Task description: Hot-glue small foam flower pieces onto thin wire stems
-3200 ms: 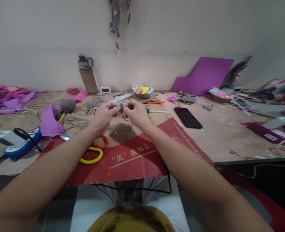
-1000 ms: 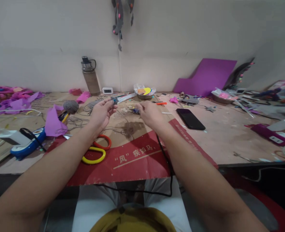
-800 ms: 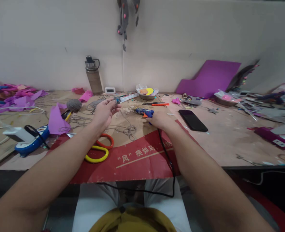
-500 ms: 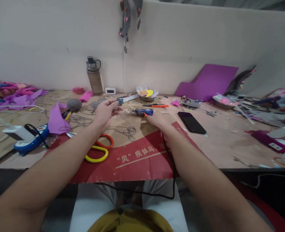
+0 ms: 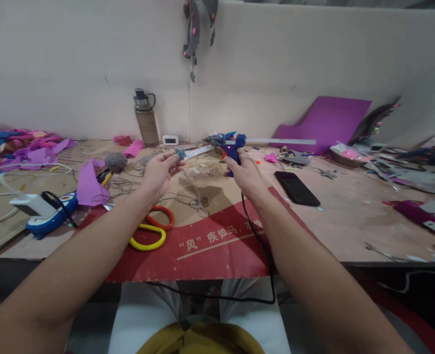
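Observation:
My right hand [image 5: 246, 175] is closed around the grip of a blue hot glue gun [image 5: 227, 143], raised above the table with its nozzle pointing left and a white glue stick jutting out to the right. Its black cord [image 5: 252, 231] runs down along my forearm. My left hand [image 5: 159, 172] pinches a small grey-blue piece [image 5: 181, 154] between thumb and fingertips, held up just left of the gun's nozzle. Thin grey thread [image 5: 198, 200] hangs from the piece to the table.
Orange and yellow scissors [image 5: 151, 229] lie on the red cardboard sheet [image 5: 206, 246] by my left forearm. A black phone [image 5: 297, 188] lies to the right. A grey yarn ball [image 5: 115, 161], purple felt scraps [image 5: 89, 184], a water bottle [image 5: 145, 118] and a blue device [image 5: 51, 215] stand left.
My right hand reached to the glue gun lying on the table, gripped it and lifted it toward the piece. My left hand kept the small piece pinched in about the same place.

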Motion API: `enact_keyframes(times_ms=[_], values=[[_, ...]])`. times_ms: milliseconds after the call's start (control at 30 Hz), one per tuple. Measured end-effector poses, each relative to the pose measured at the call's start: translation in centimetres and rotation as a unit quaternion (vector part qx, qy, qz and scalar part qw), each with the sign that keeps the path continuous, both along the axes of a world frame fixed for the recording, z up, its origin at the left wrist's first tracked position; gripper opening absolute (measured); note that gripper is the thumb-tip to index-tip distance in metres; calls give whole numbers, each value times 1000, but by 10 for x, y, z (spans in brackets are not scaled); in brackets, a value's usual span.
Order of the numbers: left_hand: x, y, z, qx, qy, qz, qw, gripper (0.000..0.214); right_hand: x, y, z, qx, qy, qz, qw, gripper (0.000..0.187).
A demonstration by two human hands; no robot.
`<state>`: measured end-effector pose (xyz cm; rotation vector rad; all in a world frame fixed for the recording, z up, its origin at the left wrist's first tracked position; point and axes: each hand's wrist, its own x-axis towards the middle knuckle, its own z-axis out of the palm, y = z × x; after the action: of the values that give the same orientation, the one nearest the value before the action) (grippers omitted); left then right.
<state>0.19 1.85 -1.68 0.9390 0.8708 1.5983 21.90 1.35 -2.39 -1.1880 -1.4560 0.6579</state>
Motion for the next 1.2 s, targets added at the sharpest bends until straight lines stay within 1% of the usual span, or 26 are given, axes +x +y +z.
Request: enact_keyframes(times_ms=[67, 133, 200, 233, 300, 433, 500, 767, 933, 1033, 1200], values=[[0, 1, 0, 0, -3, 0, 1000, 7, -7, -7, 4, 18, 54, 75, 996, 24], [-1, 2, 0, -1, -5, 2, 1000, 6, -14, -14, 7, 32, 63, 137, 988, 22], [-2, 2, 0, -7, -3, 4, 1000, 5, -19, -20, 8, 48, 58, 177, 981, 23], [-2, 3, -1, -11, -2, 4, 1000, 4, -20, -22, 8, 55, 51, 185, 980, 25], [-2, 3, -1, -14, 3, 2, 1000, 4, -22, -24, 6, 63, 22, 176, 982, 27], [-3, 4, -2, -9, 6, 4, 1000, 4, -21, -23, 3, 57, -56, 128, 989, 31], [-3, 4, -2, -7, 4, 6, 1000, 4, -20, -23, 2, 58, -74, 118, 989, 33], [0, 1, 0, 0, 10, 2, 1000, 5, -20, -25, 3, 68, -99, 122, 985, 36], [-1, 2, 0, 12, 3, 1, 1000, 5, -19, -24, 2, 55, -103, 108, 987, 39], [-2, 3, 0, 13, -6, 1, 1000, 6, -18, -24, 3, 51, -94, 102, 989, 37], [-2, 3, 0, 9, -8, 1, 1000, 5, -18, -24, 4, 64, -88, 112, 988, 35]])
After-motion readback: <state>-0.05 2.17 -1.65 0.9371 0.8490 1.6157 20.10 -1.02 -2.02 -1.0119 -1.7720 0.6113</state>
